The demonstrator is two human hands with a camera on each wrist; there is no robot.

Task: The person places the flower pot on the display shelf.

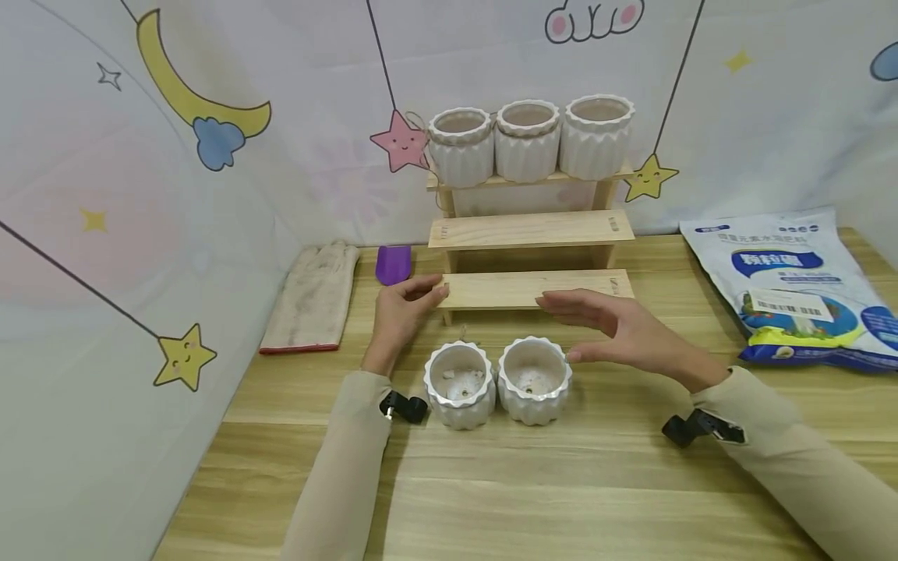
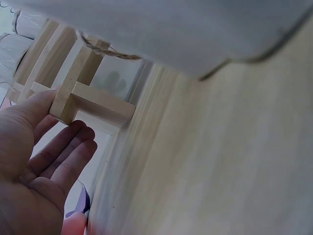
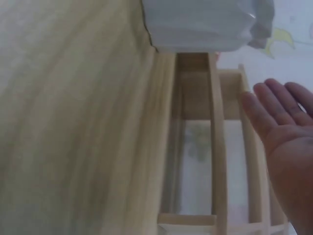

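While the left hand [image 1: 403,315] pinches the wooden stand [image 1: 505,291] at nine o'clock, the right hand [image 1: 620,333] hovers unclenched, fingers straight — two white pots [image 1: 461,414] sit at six o'clock.

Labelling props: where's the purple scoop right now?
Head view, left of centre: the purple scoop lies between the glove and wooden shelf, just beyond the left hand.

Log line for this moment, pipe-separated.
left hand: touching lowest shelf, left end | right hand: open, empty | two pots: on table | three pots: top shelf
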